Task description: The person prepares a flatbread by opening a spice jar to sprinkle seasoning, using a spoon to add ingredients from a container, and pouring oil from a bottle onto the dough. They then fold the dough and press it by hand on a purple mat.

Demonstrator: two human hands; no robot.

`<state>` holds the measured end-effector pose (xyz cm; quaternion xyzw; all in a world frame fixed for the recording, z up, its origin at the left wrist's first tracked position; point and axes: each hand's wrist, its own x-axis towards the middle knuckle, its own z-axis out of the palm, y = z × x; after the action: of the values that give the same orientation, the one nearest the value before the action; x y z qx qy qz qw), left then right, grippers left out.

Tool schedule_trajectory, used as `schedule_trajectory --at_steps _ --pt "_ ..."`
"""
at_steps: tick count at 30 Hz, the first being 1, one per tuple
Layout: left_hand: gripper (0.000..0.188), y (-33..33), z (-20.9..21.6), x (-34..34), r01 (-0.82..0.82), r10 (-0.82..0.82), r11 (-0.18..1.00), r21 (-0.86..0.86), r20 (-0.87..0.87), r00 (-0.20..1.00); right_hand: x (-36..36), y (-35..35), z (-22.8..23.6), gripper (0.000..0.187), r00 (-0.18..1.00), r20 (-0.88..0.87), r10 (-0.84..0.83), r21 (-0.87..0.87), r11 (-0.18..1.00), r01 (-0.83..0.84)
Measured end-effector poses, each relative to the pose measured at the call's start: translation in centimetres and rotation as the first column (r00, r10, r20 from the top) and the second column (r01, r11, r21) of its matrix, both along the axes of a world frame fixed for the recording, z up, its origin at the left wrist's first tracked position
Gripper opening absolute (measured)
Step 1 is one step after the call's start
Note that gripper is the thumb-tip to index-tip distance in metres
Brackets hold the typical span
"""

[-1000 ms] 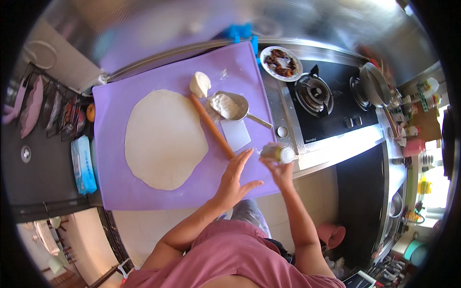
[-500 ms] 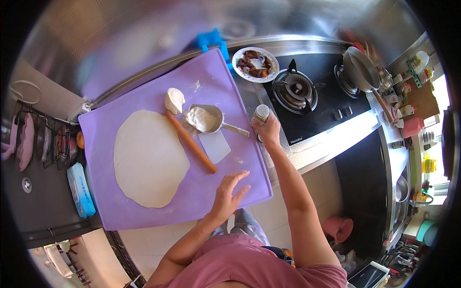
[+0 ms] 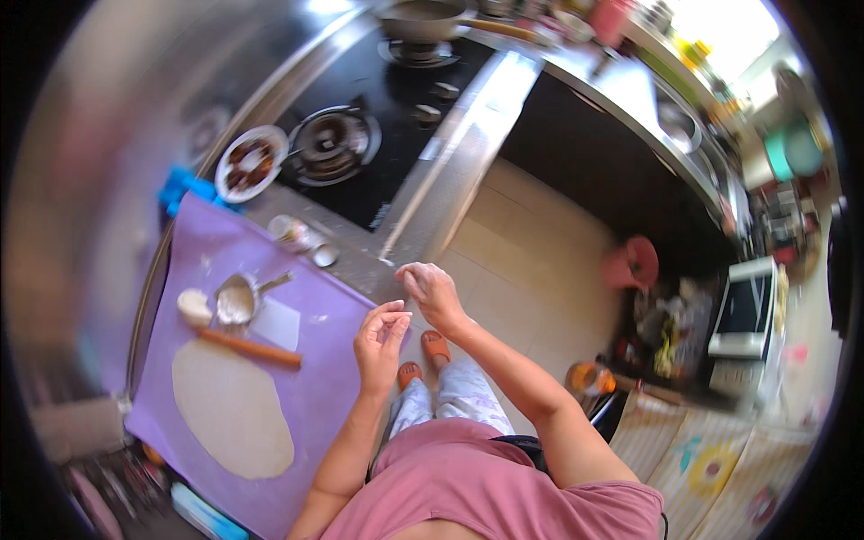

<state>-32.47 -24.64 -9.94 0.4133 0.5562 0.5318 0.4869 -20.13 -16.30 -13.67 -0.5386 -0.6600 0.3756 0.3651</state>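
Note:
My left hand (image 3: 381, 349) is raised over the right edge of the purple mat (image 3: 328, 423), fingers bent but apart, holding nothing. Just beyond it, my right hand (image 3: 434, 297) hangs above the floor beside the counter edge, its fingers loosely curled and nothing visible in them. On the mat lie a rolled-out dough sheet (image 3: 232, 409), a wooden rolling pin (image 3: 252, 349), a metal scoop of flour (image 3: 237, 303), a white scraper (image 3: 277, 324) and a dough lump (image 3: 193, 307). By the mat's edge is a small jar (image 3: 295, 233), with a small white-topped container (image 3: 325, 256) beside it.
Beyond the mat are a plate of dark food (image 3: 251, 164) and a black gas hob (image 3: 391, 117) carrying a pan (image 3: 419, 20). A pink bucket (image 3: 630, 264) stands on the tiled floor. At the right are a white microwave-like appliance (image 3: 745, 306) and an orange-capped bottle (image 3: 591, 379).
The view has turned to the right. My right hand has let go of the jar and drawn back from it toward my left hand. The jar stays by the mat.

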Motion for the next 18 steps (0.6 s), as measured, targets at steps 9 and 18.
schedule_trajectory --at_steps 9,18 --pt "0.039 0.2 -0.9 12.4 0.448 -0.326 0.872 -0.195 0.452 0.83 14.7 -9.8 1.5 0.025 0.834 -0.05 -0.549 -0.063 0.835 0.546" --pt "0.075 1.6 4.0 27.0 0.798 -0.47 0.595 -0.09 0.767 0.437 27.6 -13.5 -7.1 0.036 0.673 0.174 -0.719 0.068 0.69 0.721"
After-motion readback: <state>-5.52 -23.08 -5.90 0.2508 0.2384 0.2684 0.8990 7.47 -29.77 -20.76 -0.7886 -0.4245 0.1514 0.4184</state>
